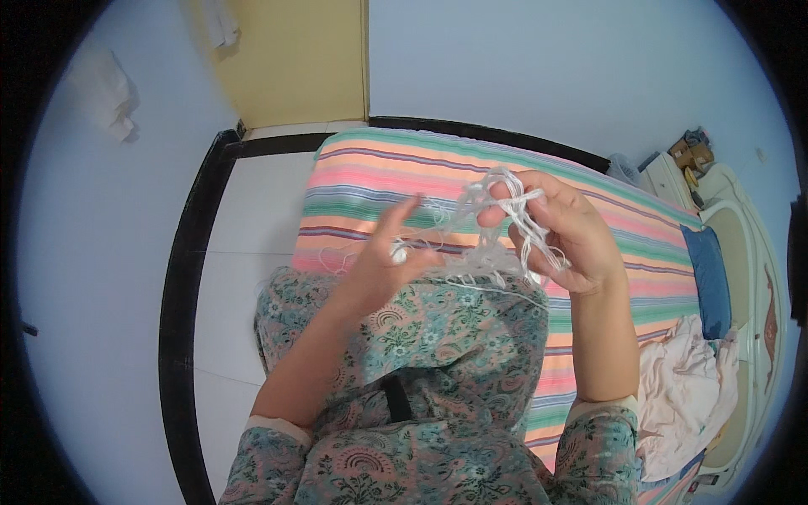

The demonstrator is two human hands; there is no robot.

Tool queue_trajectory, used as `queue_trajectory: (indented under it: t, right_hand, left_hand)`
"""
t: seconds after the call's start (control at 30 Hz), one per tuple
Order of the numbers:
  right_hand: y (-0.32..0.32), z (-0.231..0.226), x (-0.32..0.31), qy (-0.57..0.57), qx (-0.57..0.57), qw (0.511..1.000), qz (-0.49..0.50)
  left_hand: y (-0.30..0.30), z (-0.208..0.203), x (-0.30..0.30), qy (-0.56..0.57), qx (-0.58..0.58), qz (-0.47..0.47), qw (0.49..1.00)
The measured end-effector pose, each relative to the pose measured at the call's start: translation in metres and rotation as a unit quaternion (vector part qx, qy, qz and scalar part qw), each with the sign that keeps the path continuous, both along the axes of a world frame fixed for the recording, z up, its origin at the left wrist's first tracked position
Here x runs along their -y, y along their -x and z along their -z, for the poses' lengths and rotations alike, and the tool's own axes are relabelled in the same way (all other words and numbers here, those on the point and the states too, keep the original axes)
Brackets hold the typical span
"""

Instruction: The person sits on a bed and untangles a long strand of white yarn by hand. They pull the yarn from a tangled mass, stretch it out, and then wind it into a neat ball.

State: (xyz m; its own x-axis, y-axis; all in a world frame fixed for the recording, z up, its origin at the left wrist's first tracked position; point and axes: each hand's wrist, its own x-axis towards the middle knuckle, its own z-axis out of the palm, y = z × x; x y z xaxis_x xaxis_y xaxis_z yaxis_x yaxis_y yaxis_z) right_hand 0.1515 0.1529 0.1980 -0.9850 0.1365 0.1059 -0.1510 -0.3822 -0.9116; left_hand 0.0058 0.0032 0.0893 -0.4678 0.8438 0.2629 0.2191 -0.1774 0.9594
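Observation:
My right hand is raised above my lap, its fingers closed on a loose tangle of white yarn. Loops of it hang over the fingers and below the thumb. To the left, my left hand has its index finger and thumb spread apart, with a small white wad of yarn held in the palm. Thin strands run between the two hands. More loose strands droop onto my patterned clothing and the striped bed sheet. The left hand's lower fingers are mostly hidden.
The bed spreads out in front and to the right, with a blue pillow and a crumpled pale cloth near the white headboard. A white bedside cabinet stands at the far right. Pale floor tiles lie on the left.

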Motion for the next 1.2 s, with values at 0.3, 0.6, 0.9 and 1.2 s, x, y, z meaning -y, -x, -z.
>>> queue_trajectory:
  t: [0.3,0.6,0.9,1.2]
  right_hand:
    - [-0.038,-0.009,-0.049,0.105,-0.067,0.980,0.158]
    - [-0.011,0.009,0.006,-0.002,0.047,0.999,0.000]
    - [-0.053,0.024,-0.059,0.117,-0.059,0.953,0.272]
    - [-0.097,0.045,-0.107,0.220,-0.140,0.923,0.283]
  left_hand:
    - [0.033,0.009,-0.009,-0.091,0.296,0.151,0.939]
    - [-0.015,0.029,-0.038,0.009,0.123,0.201,0.972]
    - [0.041,0.033,-0.005,0.051,0.116,-0.006,0.992]
    - [0.097,0.021,0.024,-0.209,0.419,0.026,0.883]
